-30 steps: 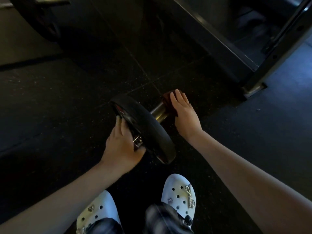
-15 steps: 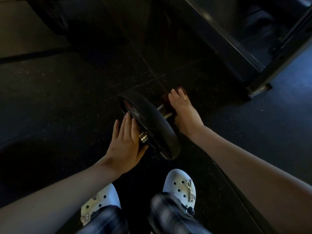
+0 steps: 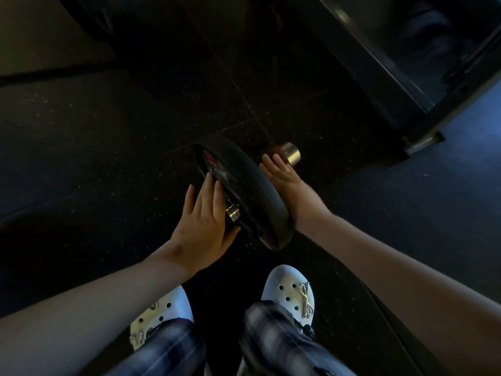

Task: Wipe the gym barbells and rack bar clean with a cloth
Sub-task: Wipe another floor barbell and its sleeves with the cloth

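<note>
A barbell lies on the dark rubber floor with a black weight plate (image 3: 249,191) on it. The steel sleeve end (image 3: 292,155) sticks out to the right of the plate. A dark red cloth (image 3: 271,153) is wrapped on the sleeve under my right hand (image 3: 282,175), which presses it against the sleeve close to the plate. My left hand (image 3: 203,221) rests flat, fingers apart, on the plate's near face beside a small steel collar (image 3: 233,213). The rest of the bar is hidden behind the plate.
A black rack frame (image 3: 385,66) with a foot plate (image 3: 423,139) stands at the upper right. Another dark plate (image 3: 89,20) sits at the top left. My white clogs (image 3: 290,291) and plaid trouser legs are just below the plate.
My right hand slid the cloth along the sleeve toward the plate, baring the steel end. My left hand moved up the plate's face with fingers spread. The view shifted slightly.
</note>
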